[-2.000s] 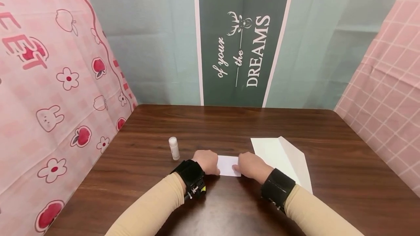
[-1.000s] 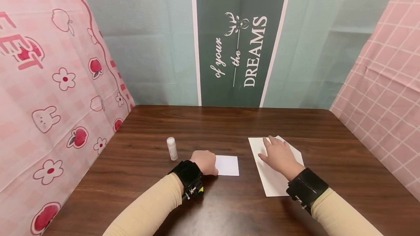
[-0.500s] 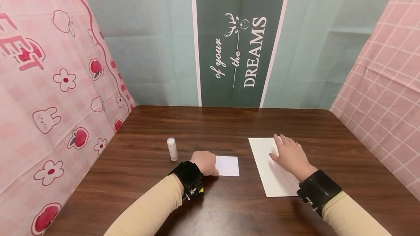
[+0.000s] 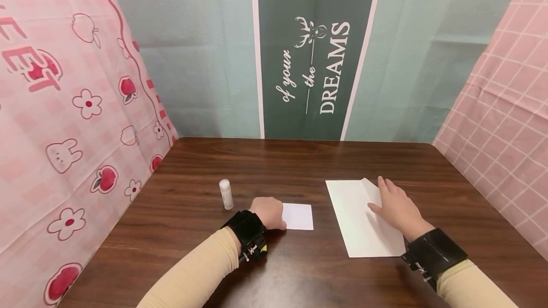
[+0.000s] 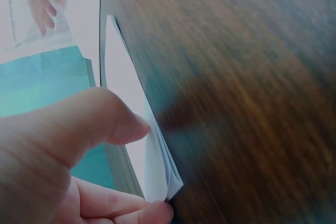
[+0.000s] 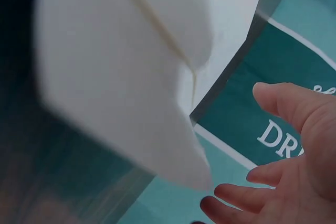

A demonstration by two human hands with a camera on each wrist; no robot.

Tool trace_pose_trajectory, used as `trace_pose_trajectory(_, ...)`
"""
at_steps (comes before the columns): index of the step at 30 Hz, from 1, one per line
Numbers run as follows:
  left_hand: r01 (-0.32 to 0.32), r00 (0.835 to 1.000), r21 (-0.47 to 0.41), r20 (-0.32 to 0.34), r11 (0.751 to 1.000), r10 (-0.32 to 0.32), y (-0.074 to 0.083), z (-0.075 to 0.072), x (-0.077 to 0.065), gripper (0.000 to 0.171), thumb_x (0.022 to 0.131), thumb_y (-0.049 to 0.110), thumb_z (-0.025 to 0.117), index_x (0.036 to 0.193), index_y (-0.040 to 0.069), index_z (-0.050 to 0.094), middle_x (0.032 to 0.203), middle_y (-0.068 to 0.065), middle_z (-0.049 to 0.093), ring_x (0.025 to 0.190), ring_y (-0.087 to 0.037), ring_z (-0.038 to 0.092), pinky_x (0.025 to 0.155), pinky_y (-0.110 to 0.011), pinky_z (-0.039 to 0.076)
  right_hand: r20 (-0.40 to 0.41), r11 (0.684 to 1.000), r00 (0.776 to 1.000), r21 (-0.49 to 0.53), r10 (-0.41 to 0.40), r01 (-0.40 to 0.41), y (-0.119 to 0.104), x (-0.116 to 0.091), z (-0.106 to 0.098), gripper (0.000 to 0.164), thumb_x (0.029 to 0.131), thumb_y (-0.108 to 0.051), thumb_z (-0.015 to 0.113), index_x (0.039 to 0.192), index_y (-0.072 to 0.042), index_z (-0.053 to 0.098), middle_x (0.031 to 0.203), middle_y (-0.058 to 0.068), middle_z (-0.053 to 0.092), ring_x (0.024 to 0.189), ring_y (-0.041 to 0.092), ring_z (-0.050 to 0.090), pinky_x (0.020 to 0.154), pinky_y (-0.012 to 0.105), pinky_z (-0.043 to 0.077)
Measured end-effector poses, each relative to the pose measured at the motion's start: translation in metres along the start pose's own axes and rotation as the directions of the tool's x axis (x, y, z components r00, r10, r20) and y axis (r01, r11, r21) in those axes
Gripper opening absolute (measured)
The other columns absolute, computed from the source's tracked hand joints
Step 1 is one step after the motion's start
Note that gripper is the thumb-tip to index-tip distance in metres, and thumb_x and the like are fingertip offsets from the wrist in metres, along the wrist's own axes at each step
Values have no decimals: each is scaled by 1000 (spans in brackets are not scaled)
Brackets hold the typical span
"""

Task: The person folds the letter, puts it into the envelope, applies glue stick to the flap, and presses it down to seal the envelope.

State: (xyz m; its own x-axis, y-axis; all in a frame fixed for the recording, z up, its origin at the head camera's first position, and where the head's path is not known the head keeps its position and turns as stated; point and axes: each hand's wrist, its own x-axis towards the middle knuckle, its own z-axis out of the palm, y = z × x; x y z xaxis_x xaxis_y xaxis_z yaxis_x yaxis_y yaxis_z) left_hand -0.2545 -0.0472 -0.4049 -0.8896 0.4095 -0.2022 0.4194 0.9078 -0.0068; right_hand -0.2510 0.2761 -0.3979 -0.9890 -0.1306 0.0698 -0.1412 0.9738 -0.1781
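Shifted rightward, the right hand [image 4: 398,208] is spread by the creased sheet [image 4: 357,227], while the left hand [image 4: 268,213] pinches folded paper [image 4: 298,216], seemingly steadying it, well short of the table's [image 4: 278,165] far edge.

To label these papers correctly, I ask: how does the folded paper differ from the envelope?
Size: the folded paper is smaller than the envelope. Form: the folded paper shows several layers at its edge; the envelope has a lifted flap. Hold: the left hand pinches the folded paper, while the right hand does not grip the envelope. Both are white and lie on the brown table.
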Motion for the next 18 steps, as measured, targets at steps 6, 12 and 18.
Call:
trace_pose_trajectory(6, 2, 1000, 5, -3, 1000, -2, 1, -2, 0, 33, 77, 40, 66, 59, 13, 58, 58, 1, 52, 52, -14, 48, 47, -33, 42, 53, 995, 998, 86, 37, -41, 16, -2, 6, 93, 84, -29, 67, 135, 23, 10, 131, 47, 24, 114, 61, 33, 89, 63, 34)
trace_pose_trajectory(12, 8, 1000, 5, 1, 1000, -8, 2, -1, 1, 33, 77, 41, 66, 60, 13, 59, 58, 1, 52, 52, -14, 48, 47, -33, 42, 133, 976, 989, 195, 69, -94, 23, -3, 10, 101, 84, -28, 69, 132, 26, -1, 127, 51, 21, 115, 60, 32, 90, 62, 34)
trace_pose_trajectory(18, 12, 1000, 1, 2, 1000, -12, 2, 0, 1, 33, 76, 41, 66, 62, 12, 61, 59, 1, 52, 53, -14, 48, 48, -34, 42, 165, 960, 984, 261, 60, -102, 27, -8, 11, 106, 83, -29, 69, 131, 27, -7, 129, 52, 15, 118, 60, 28, 93, 62, 31)
